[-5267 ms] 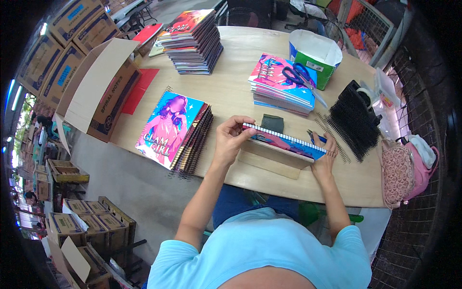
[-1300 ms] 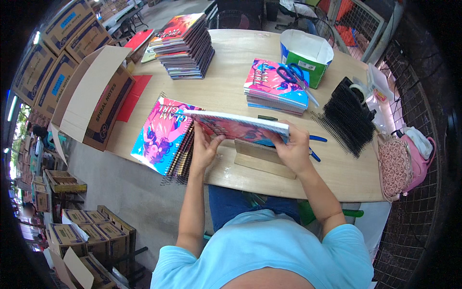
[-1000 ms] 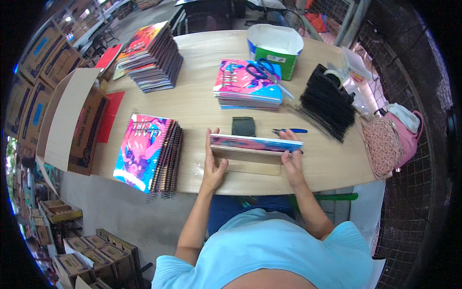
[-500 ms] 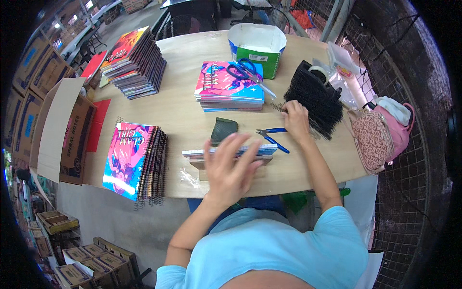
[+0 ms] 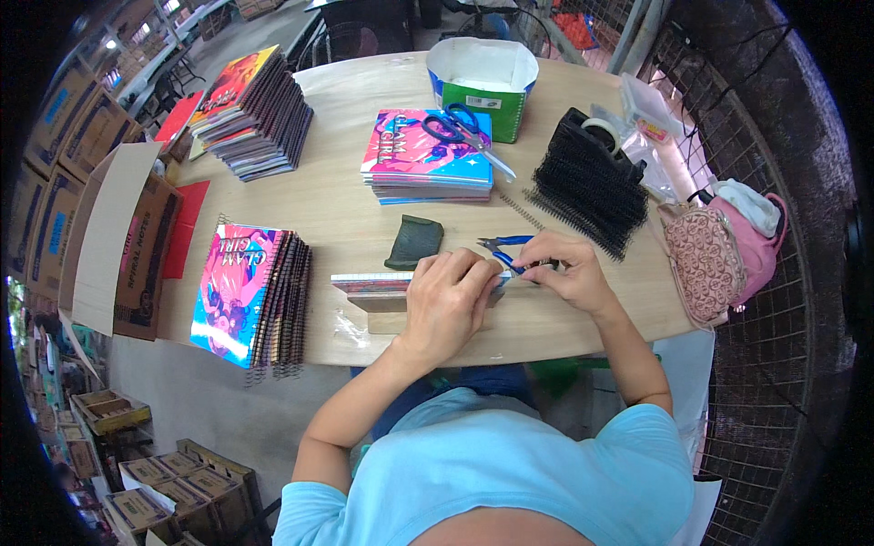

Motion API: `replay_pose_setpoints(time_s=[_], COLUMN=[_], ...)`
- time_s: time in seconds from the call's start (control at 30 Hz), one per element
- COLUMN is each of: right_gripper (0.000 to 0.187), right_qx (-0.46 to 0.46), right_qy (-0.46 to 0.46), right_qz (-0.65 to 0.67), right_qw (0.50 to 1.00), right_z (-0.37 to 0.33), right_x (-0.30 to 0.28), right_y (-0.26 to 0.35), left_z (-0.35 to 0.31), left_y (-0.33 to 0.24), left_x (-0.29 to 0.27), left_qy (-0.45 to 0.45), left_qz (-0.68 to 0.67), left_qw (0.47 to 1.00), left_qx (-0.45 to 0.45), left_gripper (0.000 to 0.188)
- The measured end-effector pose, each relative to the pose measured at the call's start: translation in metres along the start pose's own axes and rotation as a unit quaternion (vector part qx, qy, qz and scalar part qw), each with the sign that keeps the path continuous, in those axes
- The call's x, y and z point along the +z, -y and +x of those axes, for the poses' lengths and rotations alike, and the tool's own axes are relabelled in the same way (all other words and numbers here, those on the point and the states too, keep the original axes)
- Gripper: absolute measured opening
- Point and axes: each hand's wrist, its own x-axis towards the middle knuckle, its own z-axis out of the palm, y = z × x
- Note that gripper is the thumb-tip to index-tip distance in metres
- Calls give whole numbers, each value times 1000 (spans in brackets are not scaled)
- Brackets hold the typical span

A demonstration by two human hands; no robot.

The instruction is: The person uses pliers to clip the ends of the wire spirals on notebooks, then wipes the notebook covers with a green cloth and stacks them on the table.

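A notebook [image 5: 369, 284] stands on edge near the table's front, its page edges and punched side facing up. My left hand [image 5: 446, 296] is closed over its right part, fingers bent across the top edge. At the notebook's right end my right hand [image 5: 569, 268] pinches a dark spiral coil, mostly hidden by the fingers. Just behind the fingertips lie blue-handled cutting pliers [image 5: 499, 244], partly covered by my right hand. A dark green curved piece [image 5: 414, 242] lies behind the notebook. One loose spiral coil [image 5: 521, 209] rests beside the pile of black coils [image 5: 583, 187].
Scissors [image 5: 464, 135] lie on a stack of pink-and-blue notebooks [image 5: 428, 168]. A green box [image 5: 482, 105] stands behind. Spiral-bound notebooks [image 5: 241, 291] and another stack [image 5: 259, 118] are at left, near an open carton [image 5: 137, 246]. A patterned pouch [image 5: 701, 255] sits at right.
My right hand has moved from the coil pile to the notebook's right end. My left hand, spread above the notebook before, has closed over it.
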Motion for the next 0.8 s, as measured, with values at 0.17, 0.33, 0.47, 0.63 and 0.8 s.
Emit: replay_pose_setpoints(time_s=[0.17,0.33,0.47,0.63,0.8], right_gripper=[19,25,24,29,43], right_qx=[71,31,3,-51,30], right_qy=[77,52,73,124,99], right_qz=[-4,-124,-178,-259,-166], right_qw=[994,990,981,956,981], right_z=[-6,-3,4,7,60], right_x=[-4,2,10,10,12], right_y=[3,17,35,32,-10], left_z=[0,-1,-4,-11,-11], left_y=[1,2,7,17,2], left_x=[-2,-1,-1,-7,-16], left_qy=[14,6,10,25,69], left_qz=[-3,-17,-33,-63,47], left_qw=[1000,1000,999,998,992], left_qx=[1,6,-6,17,92], left_gripper=[12,14,22,26,28])
